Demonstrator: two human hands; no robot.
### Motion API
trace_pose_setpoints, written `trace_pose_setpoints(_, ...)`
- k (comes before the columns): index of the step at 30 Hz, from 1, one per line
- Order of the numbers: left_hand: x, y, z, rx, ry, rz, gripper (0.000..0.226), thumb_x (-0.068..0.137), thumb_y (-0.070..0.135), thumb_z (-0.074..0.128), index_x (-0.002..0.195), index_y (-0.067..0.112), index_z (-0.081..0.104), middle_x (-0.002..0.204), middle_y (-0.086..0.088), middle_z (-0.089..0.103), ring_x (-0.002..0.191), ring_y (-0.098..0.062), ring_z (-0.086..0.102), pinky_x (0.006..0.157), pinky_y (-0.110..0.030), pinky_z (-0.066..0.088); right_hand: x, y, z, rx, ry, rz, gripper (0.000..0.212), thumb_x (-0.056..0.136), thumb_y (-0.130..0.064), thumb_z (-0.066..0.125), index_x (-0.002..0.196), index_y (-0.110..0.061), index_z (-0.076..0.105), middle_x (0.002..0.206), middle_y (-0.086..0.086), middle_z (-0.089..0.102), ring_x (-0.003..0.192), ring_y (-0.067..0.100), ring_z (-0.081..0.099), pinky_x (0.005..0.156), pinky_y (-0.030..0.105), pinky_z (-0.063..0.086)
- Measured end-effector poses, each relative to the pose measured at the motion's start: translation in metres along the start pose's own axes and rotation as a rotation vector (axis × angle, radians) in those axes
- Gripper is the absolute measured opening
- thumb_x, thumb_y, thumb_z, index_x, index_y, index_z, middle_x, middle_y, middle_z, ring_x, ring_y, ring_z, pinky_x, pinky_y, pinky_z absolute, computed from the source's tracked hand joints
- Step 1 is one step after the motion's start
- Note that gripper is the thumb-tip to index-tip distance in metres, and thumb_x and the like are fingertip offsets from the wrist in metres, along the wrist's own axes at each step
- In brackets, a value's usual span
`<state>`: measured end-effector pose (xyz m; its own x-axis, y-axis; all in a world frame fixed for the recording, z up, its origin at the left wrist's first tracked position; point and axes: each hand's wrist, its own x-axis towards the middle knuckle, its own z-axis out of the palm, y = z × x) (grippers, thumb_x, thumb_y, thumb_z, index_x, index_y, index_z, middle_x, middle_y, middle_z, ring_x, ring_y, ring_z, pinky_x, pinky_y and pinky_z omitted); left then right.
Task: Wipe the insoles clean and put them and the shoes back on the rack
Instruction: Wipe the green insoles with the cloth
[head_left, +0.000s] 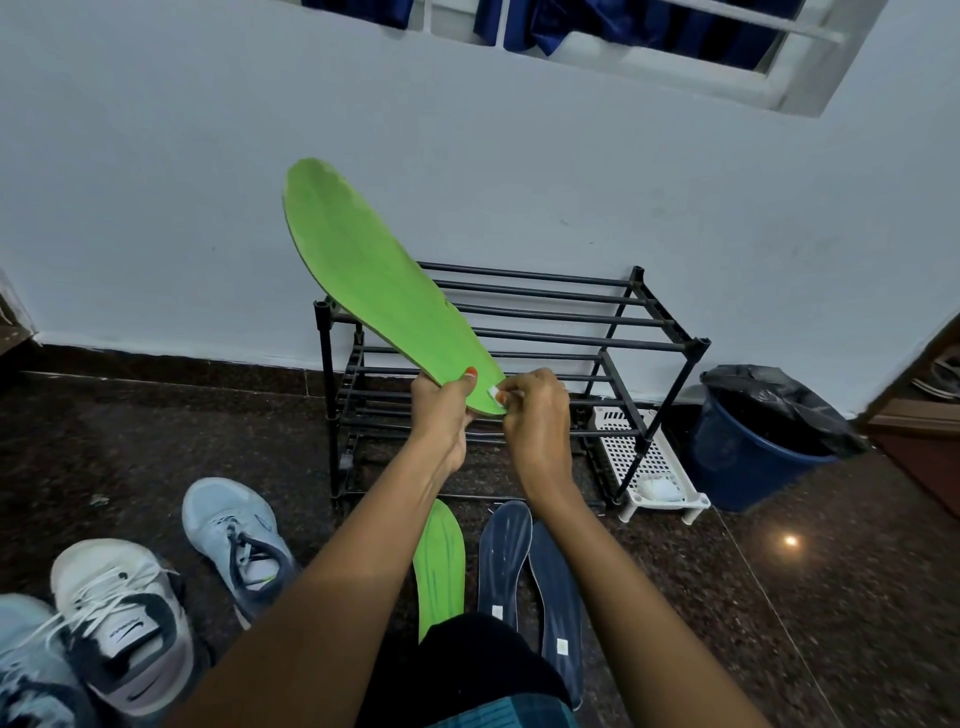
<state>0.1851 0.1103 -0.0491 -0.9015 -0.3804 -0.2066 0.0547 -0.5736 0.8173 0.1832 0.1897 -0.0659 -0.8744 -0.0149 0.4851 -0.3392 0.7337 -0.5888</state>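
Fingers (464, 387) of your left hand (441, 415) clamp green insole (363, 275) at heel, raised in front of rack (571, 312) so its face shows. Your right hand (535, 415) pinches small white wad (493, 393) against heel edge, likely wiping. On floor (779, 597) before rack, other insoles (506, 556) and shoes (234, 535) wait.

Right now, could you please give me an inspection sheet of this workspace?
Surface: dark speckled stone floor, one glare spot.
Job's things: held green insole raised in front of the black rack; second green insole and two navy insoles on the floor; three shoes at left.
Clutter: white perforated tray and blue bin beside the rack.
Grippers: left hand grips the insole's heel; right hand pinches a white scrap there.
Cables: nothing seen.
Surroundings: pale wall, window above.
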Motion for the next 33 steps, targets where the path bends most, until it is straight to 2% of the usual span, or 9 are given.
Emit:
trace_pose_setpoints(4,0.001,0.001,-0.001,0.01,0.009,0.009,0.023,0.09,-0.009,0.048,0.107,0.006,0.051,0.085,0.0,0.058,0.076,-0.011,0.056,0.07,-0.028,0.048,-0.001,-0.002,0.002,-0.001,-0.021,-0.018,0.023,0.081,0.014,0.052,0.097,0.004,0.065,0.097,0.018,0.056,0.093,0.03,0.053,0.077,0.039,0.048)
trace_pose_setpoints(9,0.003,0.0,-0.001,-0.007,0.037,0.027,0.021,0.089,-0.011,0.049,0.102,0.005,0.052,0.081,-0.001,0.058,0.076,-0.015,0.056,0.07,-0.026,0.047,-0.013,-0.01,-0.001,0.101,-0.044,-0.06,0.022,0.082,0.013,0.052,0.094,0.002,0.067,0.094,0.015,0.06,0.088,0.024,0.057,0.074,0.028,0.049)
trace_pose_setpoints(13,0.003,0.0,-0.001,-0.006,0.029,0.013,0.019,0.089,-0.011,0.049,0.09,0.007,0.055,0.081,-0.002,0.058,0.074,-0.014,0.056,0.07,-0.026,0.047,-0.015,-0.013,-0.003,0.11,-0.045,-0.054,0.023,0.082,0.014,0.051,0.094,0.003,0.067,0.095,0.015,0.06,0.087,0.021,0.057,0.068,0.012,0.038)
trace_pose_setpoints(15,0.002,0.0,0.001,0.0,-0.001,-0.018,0.017,0.089,-0.011,0.048,0.094,0.004,0.055,0.083,-0.004,0.059,0.077,-0.018,0.057,0.071,-0.028,0.048,-0.008,-0.011,-0.004,0.102,-0.026,-0.027,0.023,0.082,0.015,0.051,0.094,0.004,0.067,0.095,0.015,0.058,0.086,0.02,0.056,0.068,0.014,0.04)
trace_pose_setpoints(19,-0.002,0.0,0.003,0.049,-0.04,-0.055,0.03,0.089,-0.011,0.048,0.118,-0.004,0.05,0.095,-0.009,0.06,0.091,-0.023,0.057,0.077,-0.035,0.05,0.014,-0.007,-0.007,0.093,0.016,-0.022,0.017,0.082,0.013,0.054,0.09,0.005,0.067,0.092,0.017,0.057,0.086,0.025,0.055,0.073,0.034,0.049)
trace_pose_setpoints(22,-0.002,0.0,0.003,0.076,-0.036,-0.052,0.033,0.09,-0.01,0.048,0.123,-0.005,0.048,0.108,-0.012,0.058,0.098,-0.025,0.056,0.081,-0.039,0.049,0.019,-0.005,-0.008,0.075,0.0,-0.054,0.018,0.082,0.013,0.053,0.091,0.006,0.067,0.093,0.018,0.058,0.088,0.026,0.053,0.074,0.036,0.048)
trace_pose_setpoints(25,-0.003,0.0,0.002,0.08,-0.021,-0.029,0.028,0.089,-0.01,0.049,0.116,-0.003,0.051,0.103,-0.01,0.059,0.093,-0.023,0.057,0.079,-0.038,0.05,0.017,-0.001,-0.007,0.07,-0.019,-0.072,0.015,0.082,0.011,0.055,0.089,0.005,0.067,0.09,0.017,0.058,0.088,0.027,0.053,0.073,0.034,0.046)
trace_pose_setpoints(29,-0.001,0.002,0.0,0.066,0.006,0.007,0.02,0.09,-0.009,0.049,0.083,0.009,0.052,0.082,-0.001,0.058,0.074,-0.013,0.056,0.067,-0.028,0.048,0.004,-0.001,-0.007,0.081,-0.07,-0.094,0.014,0.082,0.01,0.056,0.089,0.005,0.068,0.089,0.017,0.059,0.085,0.025,0.054,0.069,0.028,0.043)
trace_pose_setpoints(33,-0.003,0.0,0.0,0.086,-0.01,0.006,0.019,0.09,-0.009,0.048,0.103,0.005,0.052,0.083,-0.001,0.058,0.078,-0.017,0.057,0.069,-0.029,0.048,-0.001,0.001,-0.01,0.099,-0.059,-0.066,0.014,0.083,0.009,0.055,0.089,0.004,0.068,0.09,0.016,0.06,0.085,0.024,0.055,0.072,0.032,0.047)
